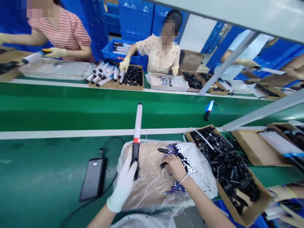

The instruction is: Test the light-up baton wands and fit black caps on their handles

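The left hand point(124, 183), in a white glove, was closed around the black handle of a baton point(137, 136); the baton stood nearly upright, its white tube pointing away from the person and a red band marking the joint between tube and handle. The right hand point(174, 166), bare with a bracelet at the wrist, rested palm down on a plastic-lined box point(147, 186); its fingers were curled over a small black part point(163, 165), apparently pinching it, though the blur left the grip uncertain. Blue batteries point(169, 148) lay just beyond the fingertips, and more lay beside the wrist; a white tray of cells point(192, 164) sat to the right of the hand inside the same box.

A cardboard box of black parts point(228, 167) stood touching the plastic-lined box on its right; a black power bank point(93, 183) with a cable lay on the green tabletop point(47, 177) to the left. Beyond a white strip, a finished baton point(209, 110) with a blue band lay on the conveyor belt point(71, 107). On the far side, a person in a striped top point(61, 30) held a baton in gloved hands; a person in a floral top point(159, 53) reached a gloved hand toward a box of white tubes point(104, 74).
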Demonstrator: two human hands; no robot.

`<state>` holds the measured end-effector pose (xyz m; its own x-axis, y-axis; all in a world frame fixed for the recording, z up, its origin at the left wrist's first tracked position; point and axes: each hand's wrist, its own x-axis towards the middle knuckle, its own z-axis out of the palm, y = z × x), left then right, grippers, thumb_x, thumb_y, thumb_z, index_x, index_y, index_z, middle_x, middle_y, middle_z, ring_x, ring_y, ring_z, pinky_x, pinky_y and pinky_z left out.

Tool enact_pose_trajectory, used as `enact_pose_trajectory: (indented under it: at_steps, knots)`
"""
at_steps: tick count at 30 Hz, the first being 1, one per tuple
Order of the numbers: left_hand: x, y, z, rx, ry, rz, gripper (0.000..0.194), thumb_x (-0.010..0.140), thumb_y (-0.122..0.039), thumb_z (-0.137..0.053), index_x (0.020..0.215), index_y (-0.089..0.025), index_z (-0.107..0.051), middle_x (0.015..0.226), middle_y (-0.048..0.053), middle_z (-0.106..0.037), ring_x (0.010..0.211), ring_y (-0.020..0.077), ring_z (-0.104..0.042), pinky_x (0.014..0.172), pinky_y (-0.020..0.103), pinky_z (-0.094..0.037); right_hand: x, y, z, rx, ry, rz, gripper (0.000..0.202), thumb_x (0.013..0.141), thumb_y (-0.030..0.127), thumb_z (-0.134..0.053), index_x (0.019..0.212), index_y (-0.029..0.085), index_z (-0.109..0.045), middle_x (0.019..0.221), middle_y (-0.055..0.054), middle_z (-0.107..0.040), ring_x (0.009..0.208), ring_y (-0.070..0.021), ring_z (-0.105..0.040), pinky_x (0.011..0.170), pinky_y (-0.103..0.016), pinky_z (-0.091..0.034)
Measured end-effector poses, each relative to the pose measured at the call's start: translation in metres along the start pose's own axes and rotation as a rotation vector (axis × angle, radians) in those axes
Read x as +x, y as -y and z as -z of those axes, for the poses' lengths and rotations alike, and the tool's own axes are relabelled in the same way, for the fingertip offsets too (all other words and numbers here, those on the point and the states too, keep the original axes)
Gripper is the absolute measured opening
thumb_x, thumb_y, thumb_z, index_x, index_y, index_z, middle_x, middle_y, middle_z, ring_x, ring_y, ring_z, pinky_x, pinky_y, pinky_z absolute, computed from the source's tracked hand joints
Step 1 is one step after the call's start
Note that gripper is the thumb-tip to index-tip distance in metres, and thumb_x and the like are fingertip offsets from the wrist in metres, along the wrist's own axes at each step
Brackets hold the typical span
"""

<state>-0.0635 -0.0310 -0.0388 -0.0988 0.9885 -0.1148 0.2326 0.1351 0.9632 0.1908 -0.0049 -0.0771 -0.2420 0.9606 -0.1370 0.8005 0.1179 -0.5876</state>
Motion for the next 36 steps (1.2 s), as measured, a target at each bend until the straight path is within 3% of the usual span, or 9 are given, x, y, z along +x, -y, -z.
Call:
enact_pose_trajectory:
  at_steps: [4, 9, 14, 18, 22, 24, 29, 33, 36]
  knots:
    - [0.011, -0.004, -0.005, -0.008, 0.060, 0.053, 0.065, 0.094, -0.038, -0.042, 0.153, -0.016, -0.025, 0.160, -0.001, -0.021, 0.149, 0.0114, -0.011, 0.122, 0.026, -0.001, -0.002, -0.004, -0.016, 0.001, -0.001, 0.032, 0.030, 0.078, 0.004, -0.056, 0.091, 0.024, -0.075, 0.100, -0.001, -0.071, 0.094, -0.0136, -0.065, 0.090, -0.024, -0.051]
    - [0.016, -0.014, -0.008, 0.000, 0.092, 0.093, 0.065, 0.095, -0.039, -0.041, 0.151, -0.010, -0.027, 0.160, 0.001, -0.021, 0.148, 0.0101, -0.012, 0.122, 0.022, -0.001, 0.013, -0.033, -0.011, -0.051, -0.193, -0.119, 0.034, 0.091, 0.016, -0.041, 0.113, 0.014, -0.066, 0.107, -0.012, -0.066, 0.096, -0.0207, -0.063, 0.088, -0.036, -0.052]
    - [0.019, -0.015, -0.010, 0.010, 0.072, -0.023, 0.054, 0.099, -0.038, -0.035, 0.148, -0.015, -0.036, 0.154, 0.003, -0.036, 0.144, 0.0086, -0.026, 0.121, 0.020, -0.011, 0.037, -0.038, -0.014, -0.103, -0.167, -0.081, 0.022, 0.088, 0.019, -0.050, 0.092, 0.016, -0.072, 0.096, -0.012, -0.064, 0.094, -0.0244, -0.061, 0.090, -0.040, -0.050]
    - [0.020, -0.016, -0.010, -0.010, 0.082, -0.051, 0.050, 0.099, -0.036, -0.035, 0.145, -0.016, -0.040, 0.150, 0.006, -0.042, 0.141, 0.0133, -0.034, 0.121, 0.026, -0.019, 0.034, -0.029, -0.015, -0.102, -0.161, -0.053, 0.021, 0.089, 0.021, -0.051, 0.080, 0.017, -0.070, 0.092, -0.009, -0.065, 0.090, -0.0215, -0.062, 0.087, -0.035, -0.050]
    - [0.016, -0.012, -0.010, 0.006, 0.057, -0.021, 0.052, 0.099, -0.038, -0.035, 0.145, -0.015, -0.040, 0.150, 0.005, -0.043, 0.141, 0.0118, -0.034, 0.122, 0.025, -0.016, 0.019, -0.038, -0.004, -0.086, -0.171, -0.087, 0.032, 0.096, 0.029, -0.042, 0.116, 0.016, -0.063, 0.090, -0.005, -0.069, 0.071, -0.0135, -0.064, 0.067, -0.024, -0.053]
    - [0.014, -0.010, -0.010, 0.029, 0.059, 0.013, 0.054, 0.099, -0.040, -0.035, 0.146, -0.014, -0.039, 0.152, 0.004, -0.039, 0.143, 0.0107, -0.029, 0.122, 0.023, -0.011, 0.014, -0.045, 0.001, -0.116, -0.177, -0.096, 0.036, 0.097, 0.027, -0.038, 0.123, 0.013, -0.059, 0.091, -0.006, -0.069, 0.074, -0.0140, -0.066, 0.069, -0.025, -0.054]
    - [0.007, -0.010, -0.014, -0.073, 0.102, 0.084, 0.060, 0.098, -0.044, -0.034, 0.149, -0.012, -0.034, 0.155, 0.005, -0.034, 0.146, 0.0120, -0.023, 0.122, 0.023, -0.010, 0.019, -0.053, 0.002, -0.266, -0.118, -0.037, 0.025, 0.091, 0.022, -0.049, 0.094, 0.014, -0.072, 0.095, -0.011, -0.065, 0.090, -0.0225, -0.062, 0.083, -0.035, -0.051]
    - [0.005, -0.016, -0.015, -0.147, 0.098, 0.069, 0.063, 0.098, -0.047, -0.032, 0.150, -0.012, -0.032, 0.155, 0.006, -0.034, 0.146, 0.0148, -0.025, 0.123, 0.028, -0.010, 0.027, -0.049, 0.002, -0.352, -0.050, 0.021, 0.019, 0.088, 0.018, -0.055, 0.088, 0.017, -0.074, 0.090, -0.009, -0.064, 0.088, -0.0237, -0.059, 0.080, -0.035, -0.049]
    - [0.004, -0.021, -0.015, -0.223, 0.112, 0.089, 0.063, 0.098, -0.051, -0.028, 0.151, -0.018, -0.030, 0.154, 0.005, -0.036, 0.145, 0.0172, -0.027, 0.124, 0.033, -0.015, 0.024, -0.043, 0.003, -0.372, -0.007, 0.079, 0.017, 0.087, 0.017, -0.058, 0.093, 0.021, -0.074, 0.095, -0.007, -0.063, 0.091, -0.0232, -0.057, 0.081, -0.035, -0.047]
